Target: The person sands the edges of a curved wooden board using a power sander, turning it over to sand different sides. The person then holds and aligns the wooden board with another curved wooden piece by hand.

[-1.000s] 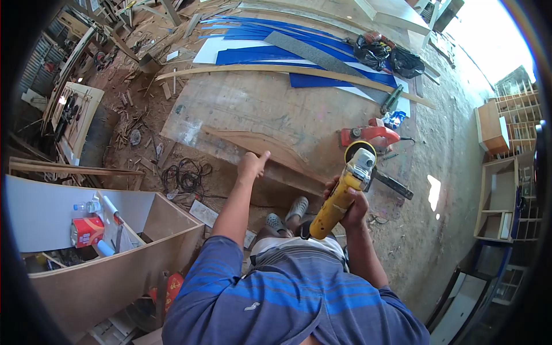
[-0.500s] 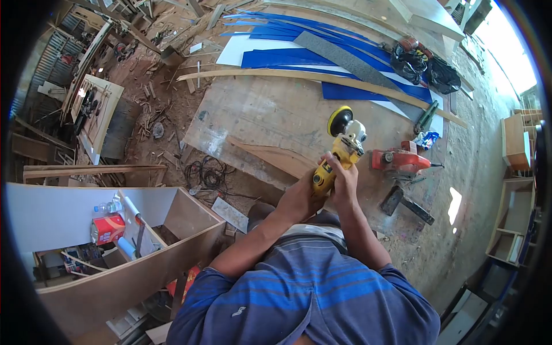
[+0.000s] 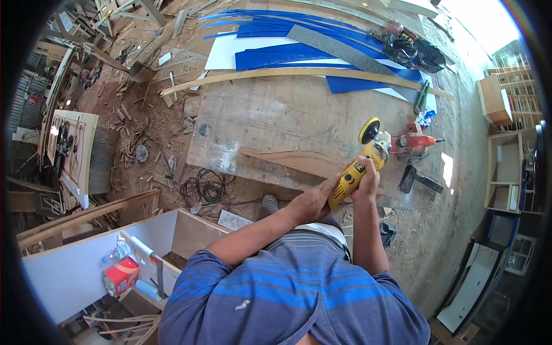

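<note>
A yellow angle grinder point(image 3: 349, 179) is held in front of my body, tilted up and to the right. Its round pad with a yellow rim point(image 3: 370, 130) faces the upper left. My left hand point(image 3: 313, 201) is closed around the rear of the body from the left side. Farther forward, my right hand point(image 3: 368, 183) wraps the body from the right, with the thumb lying along it. Just beyond the tool head, a red power planer point(image 3: 411, 142) rests on the workbench point(image 3: 270, 118). A black-headed hammer point(image 3: 420, 181) lies to the right of my right hand.
Blue and white sheets point(image 3: 282, 56) and a long wooden strip point(image 3: 253, 75) lie across the far bench. Black plastic bags point(image 3: 428, 56) sit at its far right. An open wooden box point(image 3: 195, 233) stands at my left. A coiled black cable point(image 3: 206, 187) and wood scraps cover the floor.
My view has turned, and my body has shifted relative to the bench. The grinder, still in both hands, now sits farther right and lower, nearer the planer. A shoe has come into view.
</note>
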A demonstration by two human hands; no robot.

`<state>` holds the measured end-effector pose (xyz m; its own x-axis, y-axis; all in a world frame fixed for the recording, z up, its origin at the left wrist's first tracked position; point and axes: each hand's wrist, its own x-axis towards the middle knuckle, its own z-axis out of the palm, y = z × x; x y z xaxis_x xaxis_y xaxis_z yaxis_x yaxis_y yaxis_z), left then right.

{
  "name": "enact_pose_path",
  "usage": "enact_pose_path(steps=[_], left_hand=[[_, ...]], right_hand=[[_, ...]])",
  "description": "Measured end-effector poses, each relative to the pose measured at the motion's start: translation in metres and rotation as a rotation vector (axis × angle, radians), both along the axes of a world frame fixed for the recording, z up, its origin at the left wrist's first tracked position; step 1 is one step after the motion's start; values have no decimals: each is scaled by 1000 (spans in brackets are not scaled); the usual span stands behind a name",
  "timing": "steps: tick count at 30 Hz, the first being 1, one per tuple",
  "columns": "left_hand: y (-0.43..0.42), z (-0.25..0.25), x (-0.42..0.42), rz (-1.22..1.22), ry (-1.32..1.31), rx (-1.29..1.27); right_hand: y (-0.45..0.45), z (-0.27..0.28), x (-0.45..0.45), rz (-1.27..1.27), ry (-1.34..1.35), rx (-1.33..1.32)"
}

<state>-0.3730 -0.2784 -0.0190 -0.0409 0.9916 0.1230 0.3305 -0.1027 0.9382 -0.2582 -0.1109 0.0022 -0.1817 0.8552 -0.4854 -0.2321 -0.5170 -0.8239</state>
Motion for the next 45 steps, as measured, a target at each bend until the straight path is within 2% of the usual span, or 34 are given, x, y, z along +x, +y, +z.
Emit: enact_pose_path(steps=[2,5,7,9,12,15,18,21,24,26,28,30,33,36,41,45], left_hand=[[-5,-12,-1,4,-10,-9],[-2,5,-45,-293,-151,-235],[10,-34,-79,-358,-5,-169],[22,-84,-98,2,353,-52],[44,-100,-106,152,835,-40],[56,-113,-116,-3,715,-228],[54,-114,-123,12,666,-116],[48,-107,-117,-56,766,-198],[60,-111,-130,-66,445,-458],[54,-114,-138,-21,319,-504],[40,-102,-130,34,457,-379],[21,-87,-110,107,853,-57],[24,-91,-108,78,846,-98],[13,-120,-120,179,748,-59],[-17,-121,-156,410,717,-117],[-18,-114,-160,503,679,-101]], right_hand=[[-11,-1,-3,-22,-23,8],[-18,-1,0,-69,-41,27],[-16,-13,6,-98,-114,67],[-16,-17,13,-115,-157,67],[-14,-25,23,-110,-215,87],[-15,-24,29,-117,-262,114],[-20,-20,32,-119,-298,131],[-19,-22,39,-100,-341,148],[-23,-22,41,-92,-369,163],[-24,-20,41,-67,-384,202],[-26,-23,40,-48,-408,246],[-26,-22,38,-31,-428,264],[-29,-17,35,-15,-446,235],[-32,-5,36,64,-522,232],[-31,0,24,238,-818,391],[-29,9,-2,449,-867,410]])
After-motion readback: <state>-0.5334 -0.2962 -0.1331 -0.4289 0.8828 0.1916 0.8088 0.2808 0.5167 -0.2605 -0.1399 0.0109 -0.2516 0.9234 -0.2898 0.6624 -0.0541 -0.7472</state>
